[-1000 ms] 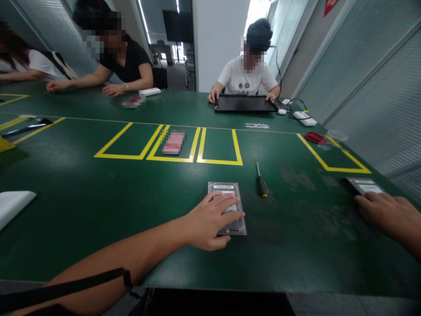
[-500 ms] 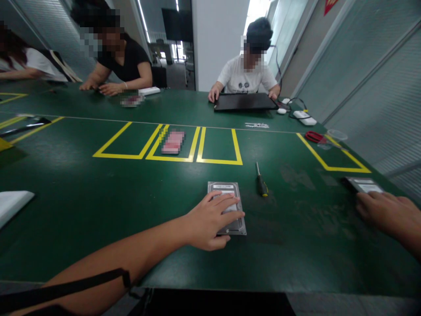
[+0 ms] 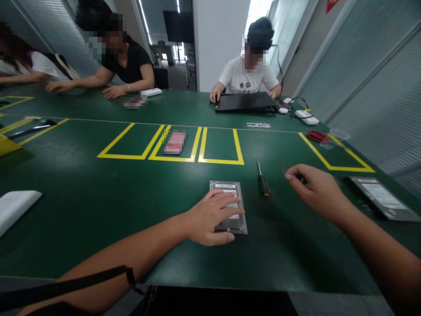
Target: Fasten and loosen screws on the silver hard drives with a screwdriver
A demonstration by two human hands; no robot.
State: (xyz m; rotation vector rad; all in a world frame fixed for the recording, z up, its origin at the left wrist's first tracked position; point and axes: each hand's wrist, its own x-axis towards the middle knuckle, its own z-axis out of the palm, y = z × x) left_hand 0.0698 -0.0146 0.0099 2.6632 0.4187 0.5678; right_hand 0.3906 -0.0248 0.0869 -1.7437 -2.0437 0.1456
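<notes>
A hard drive [image 3: 244, 223] lies on the green table in front of me, label side up. Across it rests my left hand [image 3: 213, 215], fingers spread and thumb out to the near side, covering much of the label. My right hand [image 3: 314, 188] is raised above the table, right of the screwdriver [image 3: 264, 185]; its thumb and fingers curl together at the tips, and nothing shows in them. The screwdriver lies with its black and yellow handle toward me. Farther right, a second hard drive [image 3: 383, 197] lies on the table, apart from my hand.
Yellow tape outlines [image 3: 221, 162] mark the table; one holds a blurred pink item [image 3: 175, 142]. Red cable [image 3: 316, 136] and clear plastic lie at right. A white object [image 3: 19, 206] is at left. Across the table, a person holds a black panel [image 3: 246, 102]; two others sit at left.
My right hand has let go of the second hard drive and moved left toward the screwdriver. My left hand stays on the first drive. A co-worker's arm at left has reached outward.
</notes>
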